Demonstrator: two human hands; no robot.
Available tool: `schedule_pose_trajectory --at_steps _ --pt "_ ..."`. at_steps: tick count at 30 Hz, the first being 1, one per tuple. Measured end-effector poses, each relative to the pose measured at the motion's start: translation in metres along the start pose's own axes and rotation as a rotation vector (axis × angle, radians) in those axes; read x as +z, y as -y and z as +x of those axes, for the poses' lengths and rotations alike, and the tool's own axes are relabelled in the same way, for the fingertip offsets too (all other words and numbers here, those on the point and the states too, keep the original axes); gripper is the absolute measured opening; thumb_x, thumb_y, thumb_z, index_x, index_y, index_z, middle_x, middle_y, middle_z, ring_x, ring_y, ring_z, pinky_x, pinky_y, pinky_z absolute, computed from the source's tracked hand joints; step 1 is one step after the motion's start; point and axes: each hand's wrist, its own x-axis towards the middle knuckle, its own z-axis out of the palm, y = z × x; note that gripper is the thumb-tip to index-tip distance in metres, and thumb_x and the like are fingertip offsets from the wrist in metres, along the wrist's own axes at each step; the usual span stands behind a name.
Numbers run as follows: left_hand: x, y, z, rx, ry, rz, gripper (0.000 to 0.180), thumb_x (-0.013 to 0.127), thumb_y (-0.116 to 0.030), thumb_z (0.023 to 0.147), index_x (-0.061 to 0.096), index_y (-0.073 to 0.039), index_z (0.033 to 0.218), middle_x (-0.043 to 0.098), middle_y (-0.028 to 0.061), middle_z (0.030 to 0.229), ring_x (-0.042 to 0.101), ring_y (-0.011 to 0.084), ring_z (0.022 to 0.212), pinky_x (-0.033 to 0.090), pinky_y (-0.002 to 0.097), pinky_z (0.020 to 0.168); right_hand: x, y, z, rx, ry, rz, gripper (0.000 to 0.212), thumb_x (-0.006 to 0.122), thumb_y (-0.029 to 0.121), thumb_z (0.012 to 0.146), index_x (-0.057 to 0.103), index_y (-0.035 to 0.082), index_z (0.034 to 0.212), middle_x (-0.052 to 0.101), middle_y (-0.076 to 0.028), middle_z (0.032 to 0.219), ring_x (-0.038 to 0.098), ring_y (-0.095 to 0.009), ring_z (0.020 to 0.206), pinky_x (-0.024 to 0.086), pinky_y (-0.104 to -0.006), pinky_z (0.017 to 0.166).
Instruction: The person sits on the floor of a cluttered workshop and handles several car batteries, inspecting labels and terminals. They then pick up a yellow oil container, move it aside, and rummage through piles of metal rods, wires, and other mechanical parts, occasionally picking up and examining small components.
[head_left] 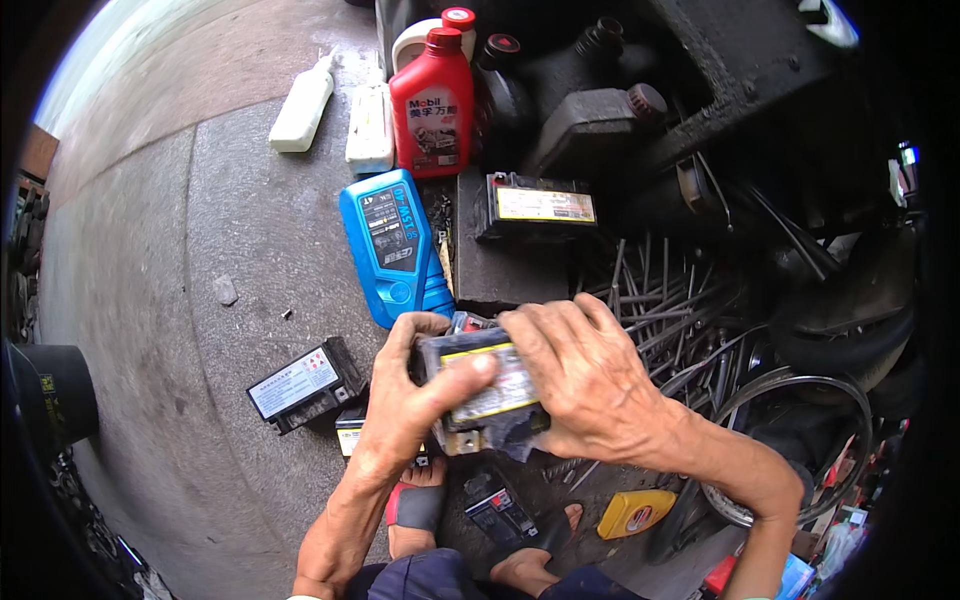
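Head view, bottom of the frame: your feet in sandals [418, 507] stand on the concrete floor [150, 300], with a small dark battery [497, 512] lying between them and a yellow bottle [634, 512] just to the right. Above them, at frame centre, you hold a black battery with a yellow label [480, 392] in both hands. Your left hand [405, 400] wraps its left end, thumb pressed across the label. Your right hand [585, 385] covers its right side, fingers curled over the top edge. Left of your hands, another battery with a white label [300, 384] lies on the floor. Further up, a blue bottle [390, 245] lies flat, and a battery [538, 206] sits on a dark block. A wheel rim [800, 440] and loose spokes [660, 290] fill the right. At the top stand a red oil bottle [432, 103] and two white bottles [302, 105].
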Motion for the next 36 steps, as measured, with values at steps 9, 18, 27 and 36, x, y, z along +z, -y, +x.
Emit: schedule_pose_trajectory --at_steps 9,18,27,36 --pt "0.015 -0.057 0.063 0.227 0.151 -0.003 0.092 0.079 -0.065 0.07 0.054 0.011 0.115 0.065 0.0219 0.103 0.063 0.0252 0.098 0.051 0.0365 0.086 -0.035 -0.04 0.011 0.112 -0.189 -0.272 0.102 0.087 0.017 0.043 0.043 -0.003 0.133 0.057 -0.021 0.118 0.058 -0.04 0.112 0.046 -0.0475 0.098" --pt "0.012 -0.016 0.087 0.104 0.36 -0.012 0.086 0.071 -0.055 0.085 0.046 0.009 0.135 0.058 0.023 0.125 0.053 0.0265 0.12 0.039 0.038 0.104 0.004 -0.072 0.019 0.252 -0.06 -0.168 0.108 0.088 0.018 0.04 0.042 -0.004 0.135 0.054 -0.024 0.125 0.053 -0.041 0.118 0.041 -0.045 0.102" --pt "0.009 0.031 0.102 0.09 0.253 0.215 0.11 0.051 -0.076 0.087 0.034 0.017 0.142 0.056 0.0346 0.126 0.055 0.0361 0.123 0.043 0.0388 0.103 0.066 -0.094 0.028 0.124 -0.11 -0.277 0.102 0.09 0.022 0.041 0.045 -0.005 0.128 0.057 -0.017 0.112 0.058 -0.03 0.105 0.043 -0.0428 0.09" --pt "0.003 0.032 0.079 0.117 0.3 0.306 0.085 0.061 -0.057 0.092 0.043 0.01 0.14 0.059 0.0287 0.128 0.054 0.0325 0.125 0.041 0.0388 0.106 0.088 -0.109 0.02 0.157 -0.157 -0.219 0.105 0.091 0.02 0.041 0.045 -0.003 0.133 0.057 -0.019 0.121 0.057 -0.033 0.111 0.042 -0.0459 0.097"
